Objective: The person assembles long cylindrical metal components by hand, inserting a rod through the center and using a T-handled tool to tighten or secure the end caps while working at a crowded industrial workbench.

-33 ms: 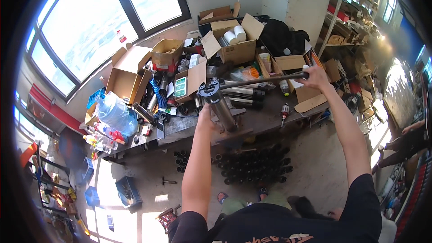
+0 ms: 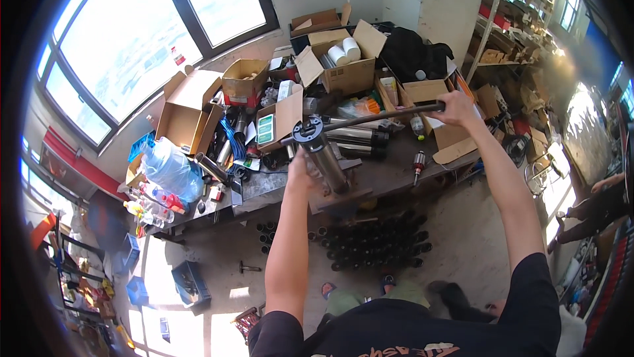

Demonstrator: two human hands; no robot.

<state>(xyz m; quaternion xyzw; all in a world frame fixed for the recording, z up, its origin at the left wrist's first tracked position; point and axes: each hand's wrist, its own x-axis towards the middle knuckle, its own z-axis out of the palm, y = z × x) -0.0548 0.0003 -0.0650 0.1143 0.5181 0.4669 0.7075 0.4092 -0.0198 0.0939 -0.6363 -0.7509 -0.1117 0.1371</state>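
A shiny metal cylinder [image 2: 326, 164] stands tilted at the front of the workbench, its round top [image 2: 308, 130] showing several holes. My left hand [image 2: 299, 164] is closed against the cylinder's near left side, just below that top; some of its fingers are hidden. From the cylinder's top a long dark metal bar [image 2: 383, 116] runs out to the right. Around the bar's far right end my right hand [image 2: 456, 108] is wrapped, arm stretched out. How the bar joins the cylinder is too small to make out.
Open cardboard boxes [image 2: 348, 77], more metal cylinders [image 2: 356, 138] and a large blue plastic bottle [image 2: 173, 167] crowd the workbench [image 2: 264, 188]. A motor rotor [image 2: 418, 164] lies near its front edge. Beneath are stacked dark tubes [image 2: 376, 241]. A blue bin [image 2: 189, 284] sits on the floor.
My right hand and the bar's outer end have shifted slightly up and to the left. The cylinder and my left hand are nearly where they were.
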